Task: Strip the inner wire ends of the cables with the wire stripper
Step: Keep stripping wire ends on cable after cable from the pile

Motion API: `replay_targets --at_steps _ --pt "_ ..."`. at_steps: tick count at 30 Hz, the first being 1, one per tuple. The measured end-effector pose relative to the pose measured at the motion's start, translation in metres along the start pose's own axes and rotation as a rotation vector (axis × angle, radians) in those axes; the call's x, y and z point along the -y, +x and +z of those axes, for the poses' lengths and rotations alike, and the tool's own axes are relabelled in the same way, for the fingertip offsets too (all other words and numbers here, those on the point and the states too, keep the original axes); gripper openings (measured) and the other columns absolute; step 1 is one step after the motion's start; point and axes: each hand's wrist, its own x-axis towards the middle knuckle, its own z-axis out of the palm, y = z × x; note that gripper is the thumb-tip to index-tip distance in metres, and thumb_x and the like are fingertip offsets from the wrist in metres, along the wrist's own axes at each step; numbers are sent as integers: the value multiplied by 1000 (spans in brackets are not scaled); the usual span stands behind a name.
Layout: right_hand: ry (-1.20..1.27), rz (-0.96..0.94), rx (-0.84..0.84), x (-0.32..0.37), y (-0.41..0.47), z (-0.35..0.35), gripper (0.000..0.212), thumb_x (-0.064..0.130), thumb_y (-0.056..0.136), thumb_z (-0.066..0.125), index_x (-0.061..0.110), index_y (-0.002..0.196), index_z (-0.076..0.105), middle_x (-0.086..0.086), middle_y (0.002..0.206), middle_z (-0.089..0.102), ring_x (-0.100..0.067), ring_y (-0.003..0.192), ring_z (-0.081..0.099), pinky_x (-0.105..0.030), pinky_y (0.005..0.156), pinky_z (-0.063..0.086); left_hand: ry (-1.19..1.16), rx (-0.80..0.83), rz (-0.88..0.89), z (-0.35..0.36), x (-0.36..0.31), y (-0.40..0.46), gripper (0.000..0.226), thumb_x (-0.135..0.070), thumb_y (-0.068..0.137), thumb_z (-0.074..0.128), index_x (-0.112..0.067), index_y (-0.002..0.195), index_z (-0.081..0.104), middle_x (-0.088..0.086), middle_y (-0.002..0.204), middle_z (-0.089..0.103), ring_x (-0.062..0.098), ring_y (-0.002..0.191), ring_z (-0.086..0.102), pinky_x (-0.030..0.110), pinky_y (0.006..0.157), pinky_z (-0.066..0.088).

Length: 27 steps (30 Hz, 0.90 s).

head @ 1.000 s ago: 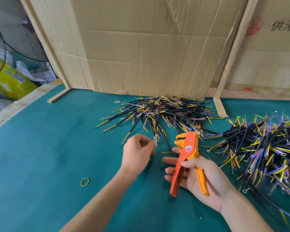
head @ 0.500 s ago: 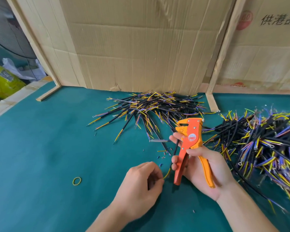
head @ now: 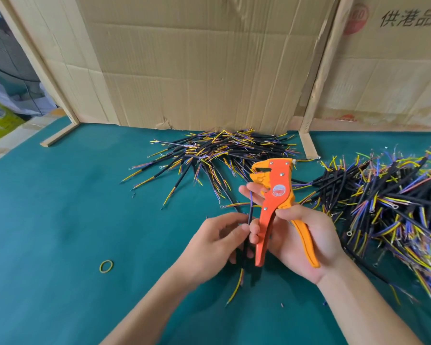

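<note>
**Cable lined up beside the stripper, inner wire not yet in the head**

The black cable (head: 247, 229) stands nearly upright above the near middle of the table (head: 60, 220), between the two hands. Its upper end shows a purple inner wire lying against the right fingertips; its lower end, with a yellow wire, hangs toward the green surface. The left hand (head: 217, 242) pinches the sheath, fingers curled round it. The right hand (head: 299, 235) grips the orange wire stripper (head: 275, 195) by its handles, fingers clamped on the nearer handle, thumb across the pivot, and its forefingers reach out to steady the cable top. The handles stand apart and the stripper head looks open.

To do this step well, I judge that one inner wire should be separated from the others and fed squarely into the head, only its tip past the blades, the sheath held firmly while the handles are squeezed in one smooth stroke.

A heap of cables (head: 222, 150) lies at the far edge against the cardboard wall (head: 197, 70); a larger pile (head: 396, 195) covers the right side. A yellow rubber band (head: 106, 266) lies on the near left.

The stripper carries a round red label, too small to read. The cardboard at top right bears printed Chinese characters, "供港品" legible, and a red circular mark.
</note>
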Motion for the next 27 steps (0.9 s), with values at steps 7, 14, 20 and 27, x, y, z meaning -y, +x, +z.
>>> replay_targets --at_steps 7,14,20,27 --pt "-46 12 -16 -2 1 -2 77 16 73 75 3 145 51 -16 152 49 -32 78 60 -43 77 53 -222 -167 -17 5 9 8 12 -22 94 63 -18 100 72 6 74 67 21 57 47 26 46 41" --pt "-125 59 -97 -6 2 -1 79 19 66 83 4 140 58 -19 144 57 -36 77 62 -46 73 55 -377 -290 -16 2 16 11 10 -9 93 62 -10 100 69 3 75 67 14 49 42 21 41 34" --pt "-136 99 -132 -10 6 0 78 13 67 81 4 140 57 -21 143 58 -38 75 64 -48 72 55 -463 -250 -1 -10 16 18 37 -15 82 69 -22 118 73 2 74 65 14 65 51 21 59 40" --pt "-116 92 -183 -12 9 -3 65 4 76 63 8 140 57 -26 137 60 -39 84 67 -46 77 58 -419 -202 46 -19 14 21 34 -11 88 63 -22 119 71 -4 67 38 11 59 37 21 56 34"
